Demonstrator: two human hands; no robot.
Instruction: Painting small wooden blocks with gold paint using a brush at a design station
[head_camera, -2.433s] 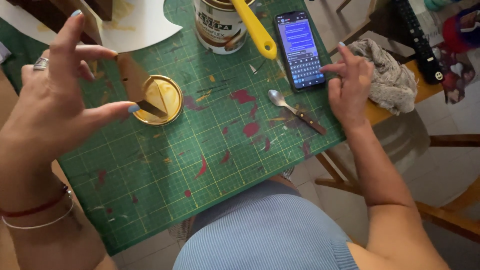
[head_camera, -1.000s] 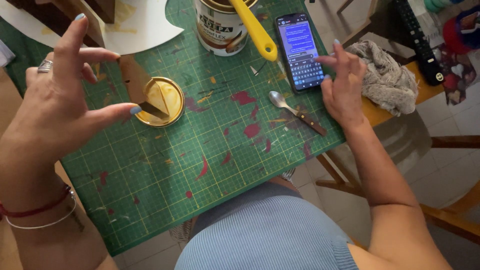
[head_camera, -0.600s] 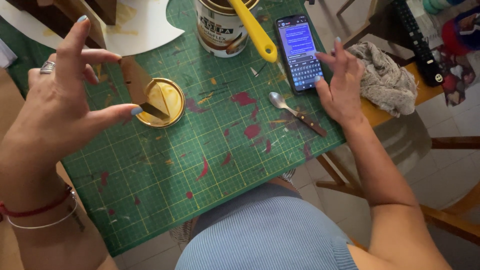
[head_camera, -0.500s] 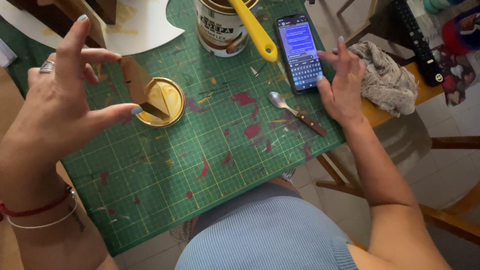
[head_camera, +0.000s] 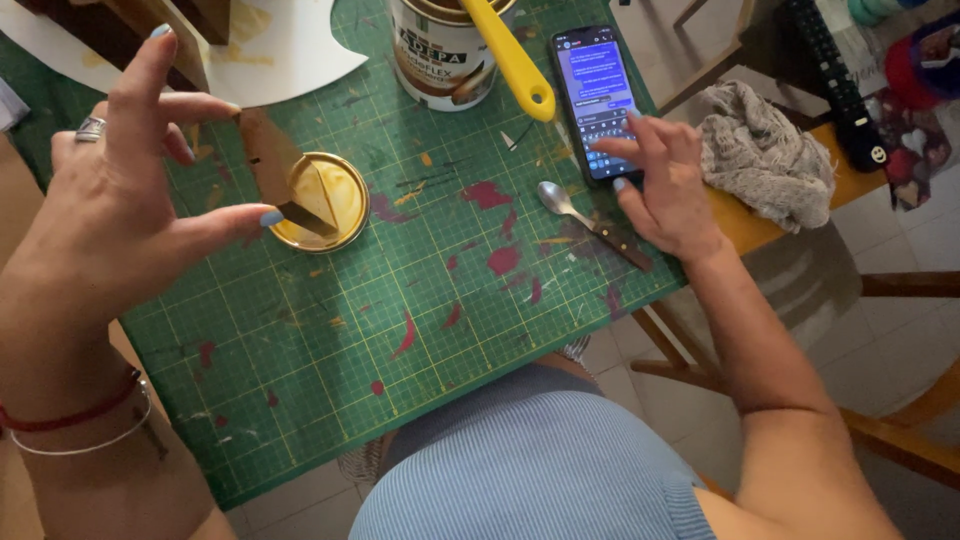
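My left hand (head_camera: 110, 220) pinches a flat brown wedge-shaped piece (head_camera: 268, 165) between thumb and forefinger, the other fingers spread. The piece's lower tip hangs over a round gold tin lid (head_camera: 340, 185) lying on the green cutting mat (head_camera: 420, 330). My right hand (head_camera: 665, 185) rests at the mat's right edge, its fingertips on the lower screen of a lit smartphone (head_camera: 597, 90), holding nothing. A metal spoon (head_camera: 590, 225) lies just left of that hand.
An open tin can (head_camera: 435, 60) with a yellow-handled tool (head_camera: 505, 55) across it stands at the back. White paper (head_camera: 290, 45) lies back left. A grey rag (head_camera: 765, 155) and a black remote (head_camera: 840, 80) lie on the wooden surface at the right.
My right hand has moved from beside the phone onto its lower screen, fingers now touching it. My left hand keeps the brown piece over the lid, nearly still.
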